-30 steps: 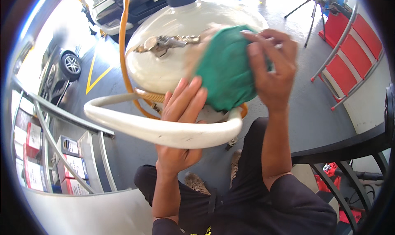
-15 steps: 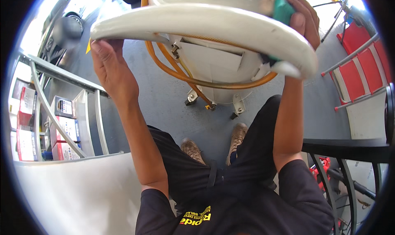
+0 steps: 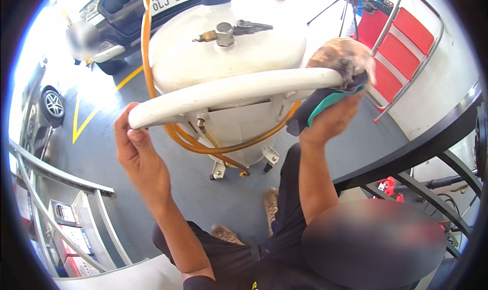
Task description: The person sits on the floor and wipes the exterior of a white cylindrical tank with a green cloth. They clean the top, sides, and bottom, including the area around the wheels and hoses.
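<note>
A white metal tank (image 3: 178, 56) on casters stands in front of me, a curved white tubular handle (image 3: 234, 90) running across its near side. My left hand (image 3: 145, 163) is closed round the handle's left end, thumb below and fingers on the outer side. At the right end my right hand (image 3: 330, 119) grips a bunch of rags (image 3: 325, 101), dark grey, teal and pinkish-brown, pressed against the handle; its fingertips are hidden in the cloth. An amber hose (image 3: 208, 149) loops under the handle. On the tank's top sits a hex fitting (image 3: 224, 35) with a brass valve.
Beyond the tank are a dark car (image 3: 117, 8) and yellow floor lines (image 3: 129, 79). A metal frame with red panels (image 3: 406, 33) leans at the right, behind a black railing (image 3: 406, 137). Boxed goods (image 3: 66, 214) stand on a metal rack (image 3: 107, 224) at the left. A blurred patch covers the lower right.
The view has shifted, showing more of the tank top and car. My right hand with the rags has turned outward at the handle's right end; my left hand keeps its hold.
</note>
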Available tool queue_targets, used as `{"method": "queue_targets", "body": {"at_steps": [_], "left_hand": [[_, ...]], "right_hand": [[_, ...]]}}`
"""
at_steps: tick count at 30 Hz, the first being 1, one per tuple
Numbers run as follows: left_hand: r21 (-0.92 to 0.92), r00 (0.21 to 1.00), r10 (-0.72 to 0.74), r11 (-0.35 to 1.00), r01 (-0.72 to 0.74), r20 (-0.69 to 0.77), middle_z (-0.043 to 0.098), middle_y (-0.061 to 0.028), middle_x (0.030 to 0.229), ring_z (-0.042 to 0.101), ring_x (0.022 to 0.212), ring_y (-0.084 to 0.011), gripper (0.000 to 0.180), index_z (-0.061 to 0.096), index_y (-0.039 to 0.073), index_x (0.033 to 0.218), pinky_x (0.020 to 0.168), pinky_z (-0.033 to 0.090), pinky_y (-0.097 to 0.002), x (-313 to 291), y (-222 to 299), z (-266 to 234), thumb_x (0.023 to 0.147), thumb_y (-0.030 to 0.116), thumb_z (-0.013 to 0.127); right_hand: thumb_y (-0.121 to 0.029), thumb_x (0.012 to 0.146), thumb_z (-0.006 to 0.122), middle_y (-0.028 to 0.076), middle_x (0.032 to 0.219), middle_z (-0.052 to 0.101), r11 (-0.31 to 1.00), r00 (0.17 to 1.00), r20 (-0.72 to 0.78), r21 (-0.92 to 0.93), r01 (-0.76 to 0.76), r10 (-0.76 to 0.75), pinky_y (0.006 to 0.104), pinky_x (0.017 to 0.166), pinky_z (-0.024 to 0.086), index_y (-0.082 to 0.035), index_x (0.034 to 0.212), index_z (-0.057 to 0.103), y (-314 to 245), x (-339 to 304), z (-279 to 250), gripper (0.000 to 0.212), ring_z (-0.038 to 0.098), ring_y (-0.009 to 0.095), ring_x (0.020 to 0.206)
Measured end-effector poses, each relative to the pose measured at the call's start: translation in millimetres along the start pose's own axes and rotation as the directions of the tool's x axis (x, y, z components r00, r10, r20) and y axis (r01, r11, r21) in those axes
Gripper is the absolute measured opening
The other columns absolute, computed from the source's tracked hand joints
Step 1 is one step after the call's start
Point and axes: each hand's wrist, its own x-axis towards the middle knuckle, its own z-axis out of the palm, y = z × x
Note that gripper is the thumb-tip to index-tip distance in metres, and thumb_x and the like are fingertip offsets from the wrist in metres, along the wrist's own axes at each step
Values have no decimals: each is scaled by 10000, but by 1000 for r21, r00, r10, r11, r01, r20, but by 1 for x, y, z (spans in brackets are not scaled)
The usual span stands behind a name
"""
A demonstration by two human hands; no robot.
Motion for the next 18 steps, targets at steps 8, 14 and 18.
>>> {"method": "queue_targets", "body": {"at_steps": [8,14,18], "left_hand": [[-81,999,-20,996,23,36,687,-8,1112,580,984,-78,400,657,0,1271,867,474,-263,-1,-2,-13,1129,362,562],[-557,908,-418,761,333,-28,597,-120,1440,597,1301,-225,500,464,30,1547,1129,461,-428,-19,-29,-33,1120,277,545],[-393,995,-100,916,81,-28,588,-183,1482,572,1386,-284,542,488,15,1521,1154,458,-455,-1,-3,-59,1153,401,390]], "right_hand": [[-499,873,751,22,884,638,622,663,643,-351,700,-383,387,729,472,-94,938,675,-97,-15,70,417,631,213,813],[-323,751,727,16,888,609,460,505,711,-281,842,-489,389,778,465,-137,899,662,-103,-68,139,246,624,223,868],[-445,926,754,29,919,686,595,567,634,-201,778,-526,412,770,477,-130,950,712,-96,-28,86,319,652,214,852]]}}
